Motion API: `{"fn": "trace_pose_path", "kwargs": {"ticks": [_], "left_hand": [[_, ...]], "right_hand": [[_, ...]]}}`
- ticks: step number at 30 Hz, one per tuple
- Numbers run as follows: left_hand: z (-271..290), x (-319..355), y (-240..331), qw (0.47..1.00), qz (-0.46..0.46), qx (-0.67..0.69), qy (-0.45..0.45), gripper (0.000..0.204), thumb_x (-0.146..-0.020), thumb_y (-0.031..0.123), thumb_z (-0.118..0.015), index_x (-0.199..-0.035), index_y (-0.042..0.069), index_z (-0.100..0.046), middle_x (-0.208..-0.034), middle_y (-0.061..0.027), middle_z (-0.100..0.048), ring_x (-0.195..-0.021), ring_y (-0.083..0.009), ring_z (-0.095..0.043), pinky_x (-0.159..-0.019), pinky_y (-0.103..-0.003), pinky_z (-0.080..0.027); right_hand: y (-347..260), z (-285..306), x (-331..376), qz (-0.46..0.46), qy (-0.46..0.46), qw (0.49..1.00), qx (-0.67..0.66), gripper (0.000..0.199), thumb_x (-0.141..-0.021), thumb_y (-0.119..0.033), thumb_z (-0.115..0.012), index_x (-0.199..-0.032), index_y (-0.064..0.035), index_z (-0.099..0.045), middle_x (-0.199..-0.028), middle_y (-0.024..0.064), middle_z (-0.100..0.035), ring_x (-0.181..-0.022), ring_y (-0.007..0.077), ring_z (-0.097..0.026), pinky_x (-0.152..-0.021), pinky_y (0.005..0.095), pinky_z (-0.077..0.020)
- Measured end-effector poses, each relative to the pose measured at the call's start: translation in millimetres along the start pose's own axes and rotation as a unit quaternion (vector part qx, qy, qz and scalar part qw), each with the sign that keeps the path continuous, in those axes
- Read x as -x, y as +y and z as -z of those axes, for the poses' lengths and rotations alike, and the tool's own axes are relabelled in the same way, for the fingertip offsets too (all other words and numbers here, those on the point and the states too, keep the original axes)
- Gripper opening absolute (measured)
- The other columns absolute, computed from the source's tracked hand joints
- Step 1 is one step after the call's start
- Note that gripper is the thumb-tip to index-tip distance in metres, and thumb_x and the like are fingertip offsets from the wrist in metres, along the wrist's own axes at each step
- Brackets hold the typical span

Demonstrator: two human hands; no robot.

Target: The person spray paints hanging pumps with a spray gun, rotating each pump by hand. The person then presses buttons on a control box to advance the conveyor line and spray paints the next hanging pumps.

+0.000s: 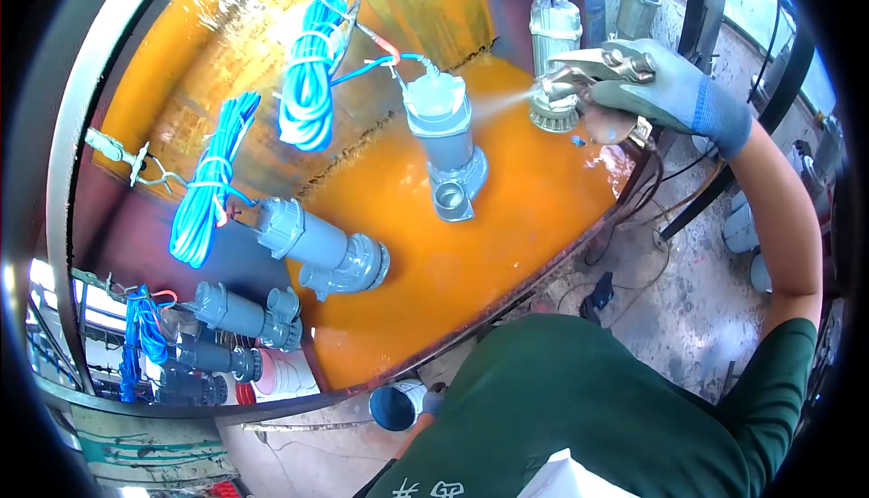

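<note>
Orange-stained table [507,253] is carrying grey pumps; right hand [665,90] is gripping spray gun [602,68], spraying left toward upright pump [445,140]

Blue cable coils [308,72] hang by a lying grey pump [321,249]; unpainted pumps [554,27] stand behind.

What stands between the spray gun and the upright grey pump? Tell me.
Nothing visible does. The right hand, gloved, holds the spray gun, and its mist crosses open air straight to the upright grey pump on the orange turntable. An unpainted pump stands behind the gun, off the spray line.
</note>
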State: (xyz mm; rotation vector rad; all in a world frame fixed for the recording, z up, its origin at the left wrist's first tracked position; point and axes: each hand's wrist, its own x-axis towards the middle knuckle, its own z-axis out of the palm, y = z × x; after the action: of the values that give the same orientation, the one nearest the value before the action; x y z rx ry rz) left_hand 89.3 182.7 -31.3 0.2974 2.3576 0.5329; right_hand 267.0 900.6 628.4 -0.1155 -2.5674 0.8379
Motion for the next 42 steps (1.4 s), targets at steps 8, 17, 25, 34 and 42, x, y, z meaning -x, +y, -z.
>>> {"fn": "trace_pose_path", "kwargs": {"ticks": [8, 17, 25, 34, 42], "left_hand": [[80, 37, 133, 0.996, 0.066, 0.065, -0.002, 0.068, -0.101, 0.021, -0.063, -0.165, 0.011, -0.045, -0.101, -0.0189, -0.074, -0.083, -0.0221, -0.067, -0.076, -0.037, -0.055], [296, 16, 417, 0.818, -0.384, 0.145, 0.403, 0.071, -0.104, 0.013, -0.062, -0.167, -0.003, -0.033, -0.168, -0.0256, -0.039, -0.157, -0.0384, -0.036, -0.129, -0.048, -0.028], [439, 114, 630, 0.594, -0.558, -0.082, 0.573, 0.058, -0.108, 0.029, -0.064, -0.157, 0.003, -0.051, -0.165, -0.0287, -0.040, -0.153, -0.0443, -0.038, -0.126, -0.055, -0.028], [493, 49, 634, 0.690, -0.577, -0.009, 0.438, 0.048, -0.104, 0.023, -0.065, -0.144, -0.003, -0.059, -0.144, -0.0226, -0.063, -0.136, -0.0362, -0.058, -0.120, -0.047, -0.040], [555, 6, 653, 0.686, -0.496, -0.195, 0.496, 0.046, -0.095, 0.015, -0.063, -0.138, 0.000, -0.063, -0.136, -0.0258, -0.065, -0.129, -0.0432, -0.060, -0.115, -0.050, -0.044]], "right_hand": [[-8, -59, 74, -0.115, 0.035, 0.958, -0.262, 0.032, -0.101, -0.017, -0.077, -0.127, 0.0009, -0.071, -0.098, 0.0035, -0.075, -0.090, 0.0082, -0.069, -0.082, 0.0278, -0.0568], [31, -108, 133, -0.250, 0.193, 0.891, -0.326, 0.027, -0.100, -0.019, -0.077, -0.121, -0.0017, -0.075, -0.096, -0.0009, -0.074, -0.083, 0.0064, -0.065, -0.075, 0.0246, -0.0524], [5, -153, 143, -0.217, 0.152, 0.877, -0.400, 0.028, -0.100, -0.019, -0.077, -0.124, -0.0056, -0.074, -0.093, -0.0033, -0.073, -0.073, 0.0021, -0.058, -0.061, 0.0213, -0.0444], [28, -148, 168, -0.227, 0.176, 0.899, -0.330, 0.032, -0.100, -0.018, -0.077, -0.127, -0.0005, -0.072, -0.104, 0.0026, -0.075, -0.093, 0.0077, -0.066, -0.085, 0.0282, -0.0551], [34, -94, 141, -0.215, 0.201, 0.925, -0.240, 0.032, -0.100, -0.025, -0.079, -0.121, -0.0024, -0.073, -0.092, 0.0030, -0.074, -0.075, 0.0082, -0.064, -0.067, 0.0285, -0.0524]]}}
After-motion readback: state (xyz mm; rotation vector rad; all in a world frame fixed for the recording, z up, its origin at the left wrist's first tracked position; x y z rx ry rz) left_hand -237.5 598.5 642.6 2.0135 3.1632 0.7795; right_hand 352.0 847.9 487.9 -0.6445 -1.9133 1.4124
